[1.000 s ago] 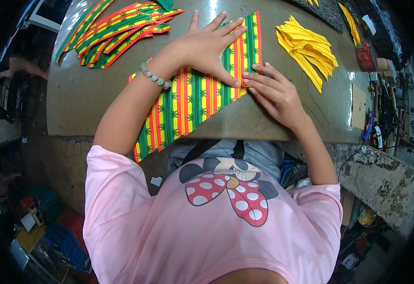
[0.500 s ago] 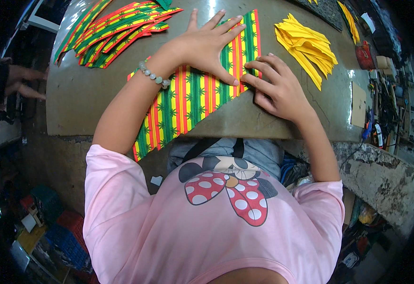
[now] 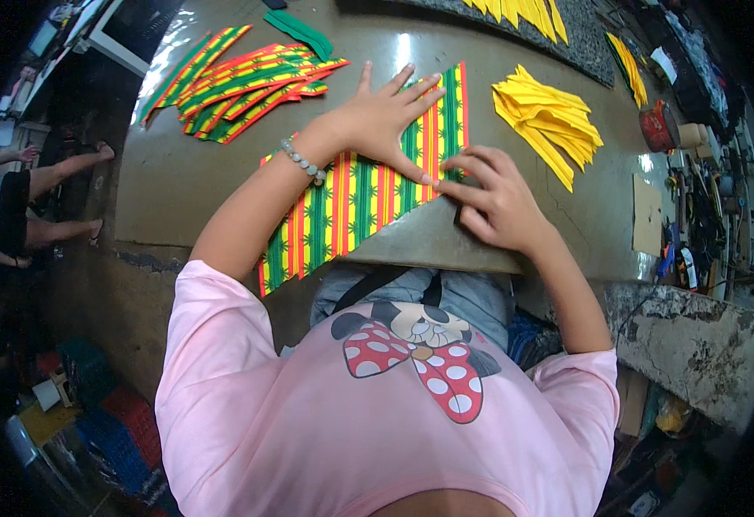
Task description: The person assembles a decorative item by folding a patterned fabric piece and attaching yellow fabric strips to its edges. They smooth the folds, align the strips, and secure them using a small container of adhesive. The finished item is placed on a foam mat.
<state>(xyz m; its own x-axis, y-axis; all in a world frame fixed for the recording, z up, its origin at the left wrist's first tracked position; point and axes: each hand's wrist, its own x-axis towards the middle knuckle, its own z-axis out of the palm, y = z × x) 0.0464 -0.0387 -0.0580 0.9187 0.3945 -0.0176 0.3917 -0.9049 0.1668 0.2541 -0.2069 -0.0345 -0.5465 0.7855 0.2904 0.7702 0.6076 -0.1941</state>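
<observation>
A striped piece of fabric (image 3: 338, 207) in green, yellow and red, printed with leaf shapes, lies slantwise on the table. Its lower left corner hangs past the near edge. My left hand (image 3: 386, 121) rests flat on it with fingers spread, a beaded bracelet at the wrist. The left thumb reaches toward the fabric's right edge. There my right hand (image 3: 502, 202) has its fingers bent together at that edge, close to the left thumb tip; its thumb is mostly hidden beneath. Left of my left hand is a pile of cut striped strips (image 3: 252, 82).
A bundle of yellow strips (image 3: 545, 121) lies on the table (image 3: 377, 246) to the right. Beyond it are a dark speckled slab (image 3: 515, 39) with more yellow pieces and a red container (image 3: 658, 127). Another person's legs (image 3: 58, 202) show at far left.
The view has shifted, so the table and its piles sit lower in the picture. Both hands keep nearly the same place on the fabric; the right fingers look slightly more bent.
</observation>
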